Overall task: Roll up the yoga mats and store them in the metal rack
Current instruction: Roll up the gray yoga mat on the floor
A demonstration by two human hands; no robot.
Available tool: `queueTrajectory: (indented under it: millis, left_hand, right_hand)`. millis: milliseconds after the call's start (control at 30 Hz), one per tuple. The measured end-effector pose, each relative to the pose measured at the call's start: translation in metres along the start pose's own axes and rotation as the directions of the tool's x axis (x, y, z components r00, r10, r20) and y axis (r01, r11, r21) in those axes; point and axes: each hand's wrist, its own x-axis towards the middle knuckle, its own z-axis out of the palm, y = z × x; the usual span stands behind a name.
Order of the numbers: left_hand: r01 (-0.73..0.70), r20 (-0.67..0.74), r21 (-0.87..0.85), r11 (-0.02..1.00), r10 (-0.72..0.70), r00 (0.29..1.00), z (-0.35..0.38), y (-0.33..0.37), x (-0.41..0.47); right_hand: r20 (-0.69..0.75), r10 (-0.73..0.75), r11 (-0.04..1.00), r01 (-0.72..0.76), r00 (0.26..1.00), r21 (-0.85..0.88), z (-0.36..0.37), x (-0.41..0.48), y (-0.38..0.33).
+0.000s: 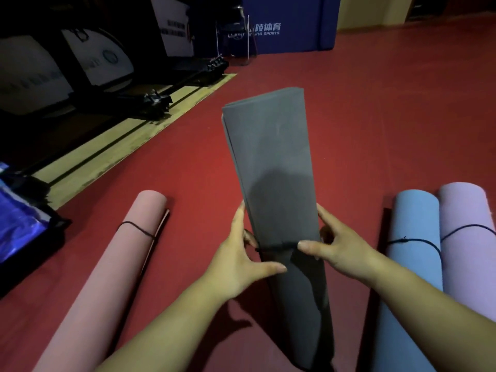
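Observation:
A rolled grey yoga mat [271,157] stands tilted up from the red floor in the middle of the view. A black cord [276,247] circles it low down. My left hand [241,261] grips the mat's left side at the cord, thumb across the front. My right hand [335,248] holds the right side, its thumb pressing on the cord. A rolled pink mat [118,264] tied with a cord lies to the left. A rolled blue mat [410,237] and a rolled purple mat [467,237], both tied, lie to the right.
Dark equipment and white panels [94,57] line the far left beside a wooden floor strip [139,135]. A blue bag [18,218] sits at the left edge. A blue padded board [290,22] and a metal frame [233,36] stand at the back.

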Motion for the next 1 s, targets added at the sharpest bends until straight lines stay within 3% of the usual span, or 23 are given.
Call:
queueTrajectory:
  millis: [67,133,233,333,500,667,1000]
  left_hand:
    - [-0.023,-0.026,-0.029,0.999,0.022,0.999,-0.007,0.01,-0.002]
    - [-0.044,-0.098,-0.14,0.989,0.031,0.995,-0.013,0.03,-0.006]
    - [-0.119,-0.274,-0.223,0.968,0.055,0.96,-0.024,0.07,-0.009]
    - [-0.184,-0.34,-0.25,0.95,0.092,0.936,-0.044,0.115,-0.016]
    - [-0.221,-0.218,-0.125,0.967,0.191,0.957,-0.077,0.173,-0.043]
    - [-0.224,-0.091,-0.011,0.975,0.222,0.971,-0.087,0.182,-0.066]
    - [-0.127,-0.167,-0.22,0.967,0.091,0.982,-0.093,0.172,-0.017]
  right_hand:
    - [0.02,0.095,0.981,-0.097,0.995,0.17,-0.006,-0.007,-0.016]
    - [-0.004,0.138,0.972,-0.135,0.99,0.193,-0.009,-0.014,-0.03]
    - [0.013,0.065,0.967,-0.066,0.998,0.247,-0.006,-0.024,-0.059]
    - [0.087,-0.026,0.948,-0.003,0.996,0.319,-0.006,-0.033,-0.104]
    - [0.143,-0.177,0.96,0.139,0.974,0.243,-0.014,-0.058,-0.178]
    - [0.194,-0.216,0.957,0.168,0.957,0.236,-0.024,-0.087,-0.182]
    - [0.008,-0.206,0.957,0.2,0.979,0.211,0.003,-0.036,-0.175]
